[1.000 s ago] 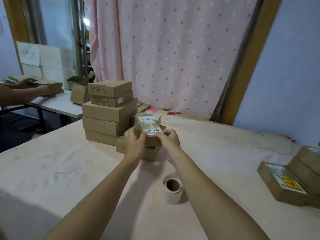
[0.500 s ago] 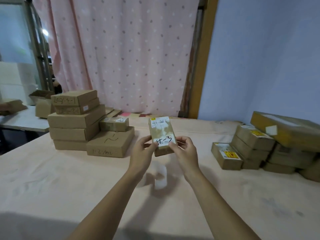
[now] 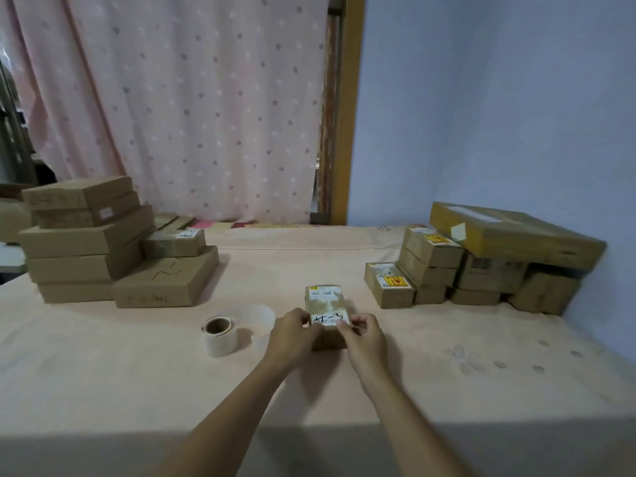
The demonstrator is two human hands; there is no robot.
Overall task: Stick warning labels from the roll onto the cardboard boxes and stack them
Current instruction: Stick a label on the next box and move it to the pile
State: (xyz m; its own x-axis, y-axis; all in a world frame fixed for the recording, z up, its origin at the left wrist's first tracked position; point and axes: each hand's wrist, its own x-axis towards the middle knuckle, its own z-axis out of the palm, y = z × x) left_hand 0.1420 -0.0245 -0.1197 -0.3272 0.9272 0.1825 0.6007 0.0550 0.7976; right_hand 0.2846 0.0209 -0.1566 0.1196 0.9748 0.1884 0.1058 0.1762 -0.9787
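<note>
Item: small cardboard box (image 3: pixel 325 301), brown, long side pointing away from the person, a white printed slip on its far half and a white slip with black handwriting on its near end; it appears to rest on the table (image 3: pixel 103 366), near the middle. Left hand (image 3: pixel 292 333): fingers and thumb curled onto the box's near-left corner, pinching it. Right hand (image 3: pixel 361 335): fingers curled in the same way onto the near-right corner. Surface: one wide table under a pale peach cloth, with a faint flower print (image 3: pixel 464 359) to the right of the box and a band of shadow along the near edge. Just left of the box: label roll (image 3: pixel 220 335), standing on end, brown core uppermost, a loose pale strip (image 3: pixel 258 316) curling from it toward the box. Far left of the box: plain brown stack (image 3: pixel 82 239), several flat boxes high, some with pen marks, two lower boxes set against its front. Right of the box: labelled pile (image 3: pixel 430 266), several boxes showing yellow warning stickers, one single labelled box (image 3: pixel 389 285) nearest, and a large flat carton (image 3: pixel 516 235) lying tilted on top. Behind the box: pink spotted curtain (image 3: pixel 192 108), a wooden post (image 3: pixel 349 108) and a plain blue wall (image 3: pixel 499 98).
</note>
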